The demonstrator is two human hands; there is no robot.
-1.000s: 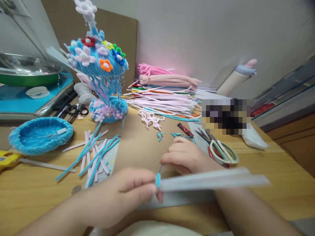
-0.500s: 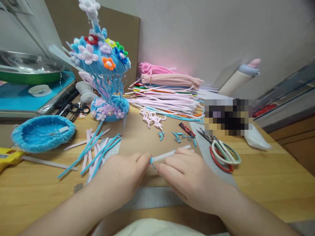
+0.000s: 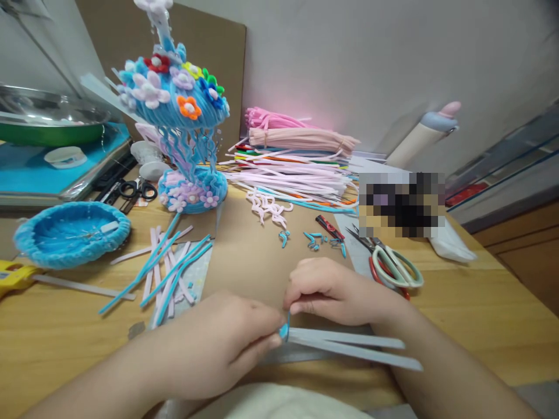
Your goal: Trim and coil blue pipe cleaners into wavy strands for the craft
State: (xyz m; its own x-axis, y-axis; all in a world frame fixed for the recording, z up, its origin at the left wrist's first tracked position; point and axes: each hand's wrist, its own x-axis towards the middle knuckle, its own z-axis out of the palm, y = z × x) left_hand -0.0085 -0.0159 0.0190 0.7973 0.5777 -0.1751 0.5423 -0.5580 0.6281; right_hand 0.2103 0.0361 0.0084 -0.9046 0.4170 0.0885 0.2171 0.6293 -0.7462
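My left hand is closed in a pinch on one end of two pale, straight strips, whose far ends spread apart to the right. A short blue pipe cleaner is wound around the strips beside my left fingertips. Its thin end stands up from the strips, and my right hand pinches it just above them. Brown cardboard lies beneath the work. Small curled blue pieces and twisted pale pink pieces rest on it beyond my hands.
Scissors lie at right. Cut pink and blue pipe cleaners, a blue fuzzy bowl shape and a yellow glue gun are at left. A flower-covered blue ornament stands behind, near pipe cleaner bundles.
The strips have swung from pointing away to pointing right and toward me. My left hand has come nearer and right. My right hand has lifted off the strips, pulling the blue end up.
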